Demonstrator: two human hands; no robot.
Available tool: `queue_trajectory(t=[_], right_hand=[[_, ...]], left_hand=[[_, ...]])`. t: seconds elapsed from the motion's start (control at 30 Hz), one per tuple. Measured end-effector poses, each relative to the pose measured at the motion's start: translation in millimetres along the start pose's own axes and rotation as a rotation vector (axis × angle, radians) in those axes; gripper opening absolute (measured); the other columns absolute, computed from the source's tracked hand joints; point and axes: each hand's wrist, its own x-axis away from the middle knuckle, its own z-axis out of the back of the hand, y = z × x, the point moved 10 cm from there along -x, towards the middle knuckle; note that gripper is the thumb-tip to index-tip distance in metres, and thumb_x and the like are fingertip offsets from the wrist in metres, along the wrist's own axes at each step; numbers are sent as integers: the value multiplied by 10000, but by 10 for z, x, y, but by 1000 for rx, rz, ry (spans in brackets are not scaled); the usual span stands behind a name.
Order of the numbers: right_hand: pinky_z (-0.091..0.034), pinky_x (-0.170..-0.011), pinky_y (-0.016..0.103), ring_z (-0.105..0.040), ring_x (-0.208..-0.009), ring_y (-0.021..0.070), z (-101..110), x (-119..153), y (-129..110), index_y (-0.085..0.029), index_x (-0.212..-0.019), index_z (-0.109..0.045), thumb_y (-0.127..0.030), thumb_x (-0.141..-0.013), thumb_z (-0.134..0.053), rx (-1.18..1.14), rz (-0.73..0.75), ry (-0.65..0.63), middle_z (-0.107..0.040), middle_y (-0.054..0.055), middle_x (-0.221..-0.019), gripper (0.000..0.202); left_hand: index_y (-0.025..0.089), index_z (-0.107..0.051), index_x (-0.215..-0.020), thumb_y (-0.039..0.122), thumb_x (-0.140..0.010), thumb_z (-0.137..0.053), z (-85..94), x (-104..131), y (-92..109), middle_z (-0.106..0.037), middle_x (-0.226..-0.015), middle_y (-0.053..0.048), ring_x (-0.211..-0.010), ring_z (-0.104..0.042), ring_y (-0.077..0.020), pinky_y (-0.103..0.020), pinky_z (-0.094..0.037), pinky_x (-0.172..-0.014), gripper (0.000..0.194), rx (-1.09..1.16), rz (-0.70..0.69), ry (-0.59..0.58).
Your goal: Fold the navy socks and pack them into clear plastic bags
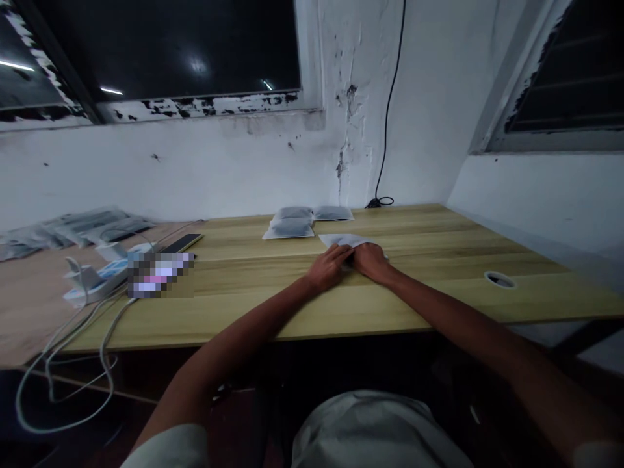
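Observation:
A pale, flat packet lies on the wooden table, its far edge showing beyond my hands. My left hand is closed at the packet's near left side, fingers pointing right. Close against it, my right hand is closed on the packet's right part. Something dark shows between the two hands, too small to make out. Just behind, to the left, several similar grey packets rest on the table, among them a front one and a right one.
At the left are a white power strip with plugs and looping cables, a dark flat device, a blurred-out item and a pile of grey packets. A round cable hole is at the right; a black cable hangs behind.

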Motion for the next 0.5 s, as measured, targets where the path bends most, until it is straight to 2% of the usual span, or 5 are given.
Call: queue_trajectory(t=[0.07,0.13,0.33,0.4,0.5], right_hand=[[-522,-814,359,-697,-943,296,-55,-5,5,-95,-980,-740,-215,-940,-456,10,-35,-43,-736,214,-1005,311],[-514,-828,335,-688,-968,274,-63,-10,-94,-120,-1041,-725,-265,-927,-509,-70,75,-35,-734,177,-1048,285],[-482,-976,415,-610,-1111,249,408,315,-487,-194,-1245,-620,-200,-885,-590,-400,740,275,-674,114,-1191,362],[-474,-990,443,-582,-1127,254,552,363,-430,-224,-1263,-607,-219,-889,-596,-429,787,354,-649,101,-1201,375],[-459,-999,481,-535,-1152,296,623,259,-185,-216,-1287,-589,-304,-762,-755,-419,678,374,-587,120,-1226,558]], left_hand=[[130,-490,-1350,31,-762,-531,13,-10,85,-564,-1333,-136,-1200,-532,-246,-423,-495,-1028,598,-13,-24,-7],[131,-522,-1302,66,-789,-540,74,-7,72,-576,-1305,-136,-1181,-542,-244,-413,-493,-1022,517,-27,4,8],[173,-621,-969,184,-873,-544,206,73,-463,-663,-994,-106,-973,-609,-229,-342,-513,-837,124,-102,327,-43],[182,-620,-914,196,-875,-549,183,115,-649,-669,-938,-98,-906,-618,-228,-327,-497,-773,82,-147,412,-119],[187,-628,-897,183,-867,-547,150,177,-854,-681,-918,-95,-850,-632,-230,-315,-468,-718,88,-207,503,-227]])
